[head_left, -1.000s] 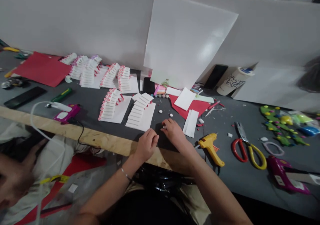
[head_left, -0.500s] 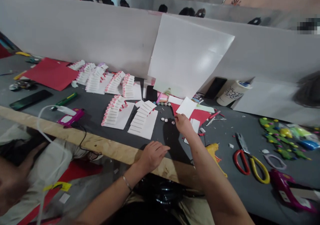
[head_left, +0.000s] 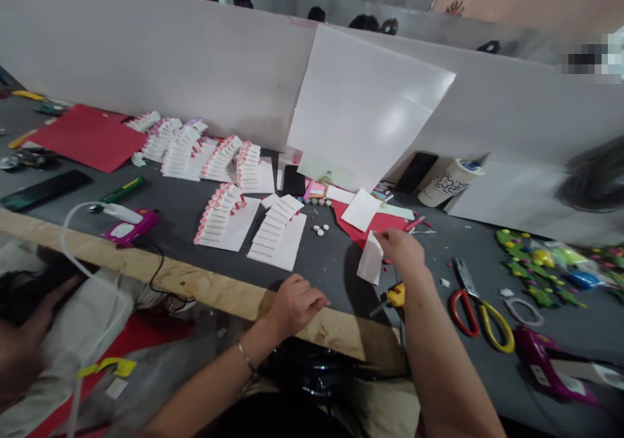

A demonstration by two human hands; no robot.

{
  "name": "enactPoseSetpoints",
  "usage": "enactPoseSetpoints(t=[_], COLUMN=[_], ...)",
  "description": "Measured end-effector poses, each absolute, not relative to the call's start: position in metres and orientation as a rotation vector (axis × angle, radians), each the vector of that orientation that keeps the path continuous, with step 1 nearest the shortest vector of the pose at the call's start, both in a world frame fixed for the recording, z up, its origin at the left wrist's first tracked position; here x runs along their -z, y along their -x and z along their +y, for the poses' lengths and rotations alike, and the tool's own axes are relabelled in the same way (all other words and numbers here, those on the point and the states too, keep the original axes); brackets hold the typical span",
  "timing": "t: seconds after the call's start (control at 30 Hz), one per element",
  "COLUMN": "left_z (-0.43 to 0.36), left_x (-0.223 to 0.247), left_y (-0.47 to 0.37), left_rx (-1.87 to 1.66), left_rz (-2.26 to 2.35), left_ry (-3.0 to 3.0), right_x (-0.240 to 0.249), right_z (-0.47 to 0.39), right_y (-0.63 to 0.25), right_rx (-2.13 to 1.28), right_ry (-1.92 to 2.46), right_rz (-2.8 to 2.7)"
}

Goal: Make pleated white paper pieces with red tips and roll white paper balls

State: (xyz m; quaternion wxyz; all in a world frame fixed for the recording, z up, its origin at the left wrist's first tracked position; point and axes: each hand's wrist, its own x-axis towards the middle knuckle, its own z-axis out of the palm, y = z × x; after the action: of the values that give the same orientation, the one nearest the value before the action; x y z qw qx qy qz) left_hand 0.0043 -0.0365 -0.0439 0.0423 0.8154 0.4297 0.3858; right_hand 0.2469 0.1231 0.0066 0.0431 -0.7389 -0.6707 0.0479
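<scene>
Between thumb and fingers, my right hand (head_left: 402, 251) pinches a small white paper piece (head_left: 371, 264), tilted over the dark tabletop. A white card (head_left: 361, 210) lies on a red sheet (head_left: 346, 222) just beyond it. My left hand (head_left: 296, 305) rests at the wooden table edge, fingers curled in and nothing visible in them. Ahead of it is a white card with a fan of white strips (head_left: 277, 230). To its left, another card carries strips with pink ends (head_left: 219, 217). Small white discs (head_left: 320, 231) sit between the cards and the red sheet. A yellow-handled tool (head_left: 396, 294) is partly hidden under my right forearm.
Pliers-like cutters (head_left: 475, 308) and purple glue-gun-like tools (head_left: 130, 225) lie at both sides. A cup (head_left: 446, 181) and phone (head_left: 415, 171) stand by the white partition (head_left: 234, 67). More strip cards (head_left: 182, 152) line the back. Another person's hand (head_left: 29, 334) is at lower left.
My right hand has moved right and nearer, from the white card to the small white paper piece, which it now grips. A disc has joined the other two. My left hand stays almost still.
</scene>
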Motion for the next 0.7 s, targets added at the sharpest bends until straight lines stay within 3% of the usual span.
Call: enactPoseSetpoints(t=[0.13,0.4,0.7], left_z=[-0.035,-0.038,-0.040], left_x=[0.044,0.049,0.056], left_y=[-0.005,-0.006,-0.010], left_rx=[-1.159,-1.124,-1.254], left_rz=[1.303,1.380,1.437], left_ry=[-2.572,-2.589,-2.379], right_x=[-0.006,0.001,-0.021], right_z=[0.117,0.121,0.133], right_y=[-0.264,-0.254,-0.274], right_rx=[-0.296,-0.369,-0.522], right_ry=[2.465,2.366,1.690], right_rz=[-2.079,-1.983,-1.375])
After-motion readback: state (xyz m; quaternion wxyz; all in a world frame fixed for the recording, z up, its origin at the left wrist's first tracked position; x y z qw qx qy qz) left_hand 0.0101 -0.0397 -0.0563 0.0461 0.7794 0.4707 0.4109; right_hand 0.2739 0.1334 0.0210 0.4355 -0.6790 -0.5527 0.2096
